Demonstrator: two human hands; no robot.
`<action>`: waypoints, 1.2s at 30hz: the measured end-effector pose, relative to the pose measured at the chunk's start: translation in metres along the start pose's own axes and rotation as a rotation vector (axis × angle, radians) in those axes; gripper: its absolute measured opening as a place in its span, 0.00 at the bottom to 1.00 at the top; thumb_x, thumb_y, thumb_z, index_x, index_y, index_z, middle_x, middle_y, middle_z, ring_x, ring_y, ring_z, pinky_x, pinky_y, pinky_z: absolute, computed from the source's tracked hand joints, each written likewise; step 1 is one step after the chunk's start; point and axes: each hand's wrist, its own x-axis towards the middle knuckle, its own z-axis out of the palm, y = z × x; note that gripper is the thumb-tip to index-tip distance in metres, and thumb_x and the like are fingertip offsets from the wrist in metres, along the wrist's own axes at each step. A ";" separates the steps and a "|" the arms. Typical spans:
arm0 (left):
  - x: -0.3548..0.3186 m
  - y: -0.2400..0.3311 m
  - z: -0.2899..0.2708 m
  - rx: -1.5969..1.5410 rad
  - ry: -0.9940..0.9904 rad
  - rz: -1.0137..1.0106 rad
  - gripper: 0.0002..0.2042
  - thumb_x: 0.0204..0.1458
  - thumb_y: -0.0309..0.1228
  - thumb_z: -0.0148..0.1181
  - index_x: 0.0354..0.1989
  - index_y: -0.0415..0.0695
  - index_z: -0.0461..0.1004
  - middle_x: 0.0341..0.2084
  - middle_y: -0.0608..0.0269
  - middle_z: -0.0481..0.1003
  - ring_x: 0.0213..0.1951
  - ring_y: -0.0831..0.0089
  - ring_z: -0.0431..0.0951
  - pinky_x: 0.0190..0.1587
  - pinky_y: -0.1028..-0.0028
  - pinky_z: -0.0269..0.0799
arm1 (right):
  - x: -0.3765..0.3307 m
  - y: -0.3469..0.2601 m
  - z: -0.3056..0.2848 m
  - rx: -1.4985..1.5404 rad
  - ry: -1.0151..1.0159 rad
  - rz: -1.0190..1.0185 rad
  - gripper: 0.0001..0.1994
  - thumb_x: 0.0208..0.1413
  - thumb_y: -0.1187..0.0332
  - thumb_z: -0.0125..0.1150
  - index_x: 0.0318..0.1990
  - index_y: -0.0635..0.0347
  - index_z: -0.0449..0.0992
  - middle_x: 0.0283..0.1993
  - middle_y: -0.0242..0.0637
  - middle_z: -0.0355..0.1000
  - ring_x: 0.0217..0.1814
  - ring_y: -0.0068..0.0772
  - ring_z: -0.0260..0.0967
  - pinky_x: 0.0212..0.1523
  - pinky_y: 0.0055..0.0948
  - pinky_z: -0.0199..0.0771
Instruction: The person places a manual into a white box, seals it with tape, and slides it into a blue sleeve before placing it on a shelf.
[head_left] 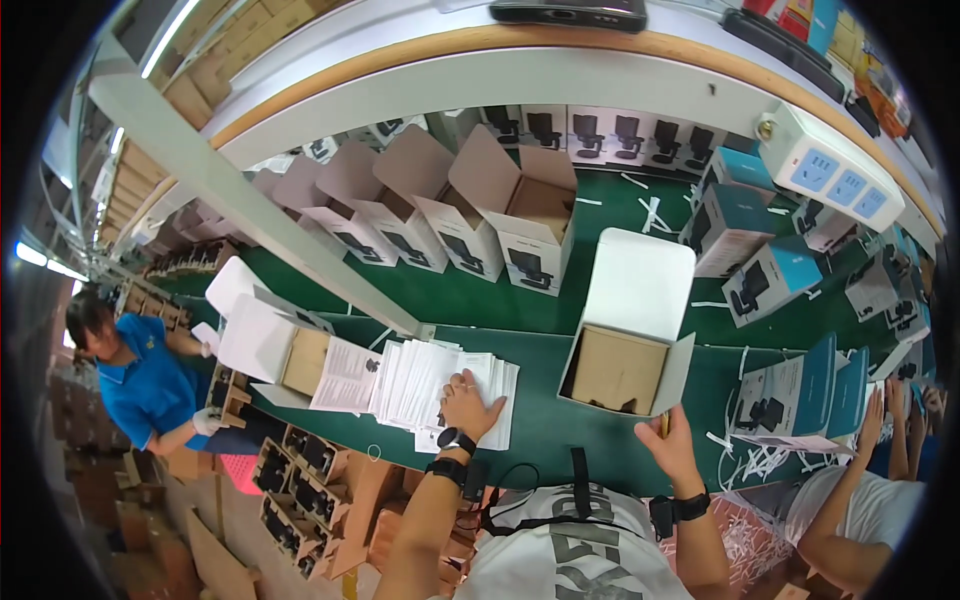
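My left hand [470,410] lies on a fanned stack of white printed leaflets [405,385], fingers spread over the sheets at the right end. By the near right corner of an open white box [630,290], my right hand [672,450] has its fingers curled. A small yellowish thing shows between its thumb and fingers, too small to name. The box's lid stands up at the back and a side flap sticks out to the right. Inside sits a brown cardboard insert [620,368].
Open boxes [530,255] stand in a row at the back, and closed blue-and-white boxes [770,280] at the right. A slanting white post [250,190] crosses the left. A co-worker in blue [150,375] handles cardboard at left; another person's hands [872,420] are at right.
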 end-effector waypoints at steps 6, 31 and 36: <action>0.012 -0.020 0.025 -0.029 -0.048 0.140 0.23 0.57 0.47 0.67 0.50 0.39 0.79 0.40 0.49 0.77 0.44 0.51 0.81 0.40 0.50 0.80 | -0.036 0.032 -0.055 -0.202 -0.090 0.353 0.16 0.63 0.71 0.69 0.55 0.68 0.76 0.45 0.31 0.78 0.43 0.18 0.72 0.43 0.21 0.74; 0.022 0.129 -0.184 -0.819 0.472 0.440 0.11 0.46 0.19 0.66 0.40 0.36 0.80 0.36 0.52 0.81 0.33 0.54 0.82 0.34 0.63 0.78 | -0.055 0.055 -0.039 -0.468 -0.114 0.259 0.17 0.60 0.60 0.71 0.50 0.63 0.83 0.37 0.40 0.82 0.36 0.28 0.78 0.41 0.31 0.78; 0.032 0.138 -0.186 -0.812 0.571 0.490 0.08 0.44 0.21 0.67 0.35 0.37 0.79 0.36 0.53 0.79 0.34 0.51 0.80 0.33 0.61 0.77 | -0.067 0.060 -0.052 -0.470 -0.089 0.237 0.16 0.60 0.61 0.71 0.50 0.63 0.83 0.37 0.40 0.82 0.36 0.29 0.78 0.40 0.31 0.78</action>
